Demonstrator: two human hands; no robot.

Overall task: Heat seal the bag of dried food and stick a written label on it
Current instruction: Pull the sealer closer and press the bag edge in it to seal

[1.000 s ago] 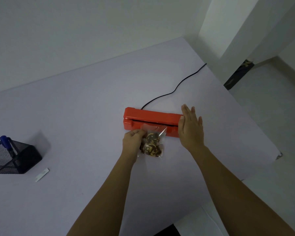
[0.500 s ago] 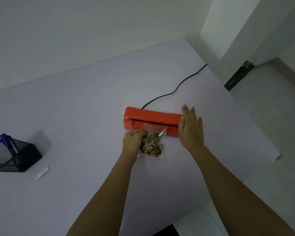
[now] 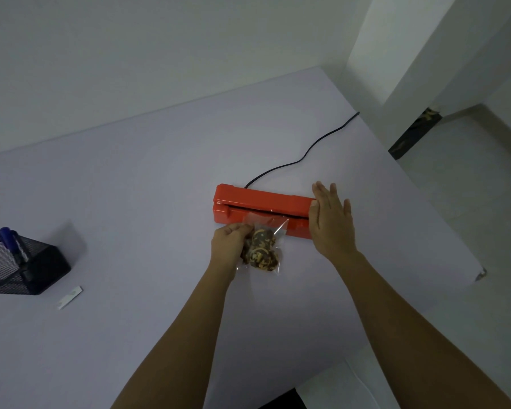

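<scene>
Nothing's moved: left hand [image 3: 229, 242] still pinches the bag [image 3: 261, 222], right hand [image 3: 331, 227] lies flat on the red sealer [image 3: 263, 198]. Clear bag, brown slices [image 3: 261, 255] inside.

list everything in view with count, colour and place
heat sealer: 1, red, table centre, bag's mouth in its slot
power cord: 1, black, behind sealer
bag of dried food: 1, clear with brown pieces, in front of sealer
mesh pen holder: 1, black, left edge
pen: 1, blue, in holder
label: 1, white, table near holder
table: 1, pale lilac
left hand: 1, grips bag
right hand: 1, flat on sealer's right end
</scene>
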